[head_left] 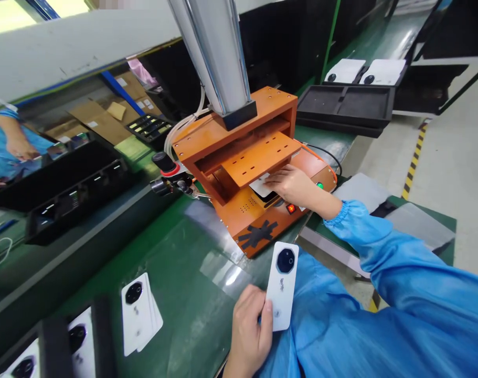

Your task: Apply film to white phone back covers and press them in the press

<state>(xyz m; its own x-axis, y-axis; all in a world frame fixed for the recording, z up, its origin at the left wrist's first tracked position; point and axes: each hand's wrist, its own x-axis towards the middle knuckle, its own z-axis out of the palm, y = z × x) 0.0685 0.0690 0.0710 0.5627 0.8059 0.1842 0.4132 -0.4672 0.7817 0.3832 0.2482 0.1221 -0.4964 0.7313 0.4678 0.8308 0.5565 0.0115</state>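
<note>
Covers are what I am handling at this press: my right hand [289, 184] is reaching under the orange plate of the press [246, 173], fingers curled and pinching the edge of a white cover [261, 187] that is lying in the nest below the plate, partly hidden by it. My left hand [248, 328] is gripping a second cover [282, 286] by its lower end, thumb over the face, holding it upright just in front of the press with its round black camera ring at the top. On the green worktop [183, 273] to my left, a small stack [139, 312] of the same covers is lying flat, and more are sitting in a dark tray [53, 341] at the near-left corner. Judging from this, I am somewhere mid-cycle: one piece is in the nest, one is waiting in hand, and the stack and tray are showing more pieces around the station. Across the worktop, another person's blue sleeve [10, 147] is showing beside black trays [65, 184].
</note>
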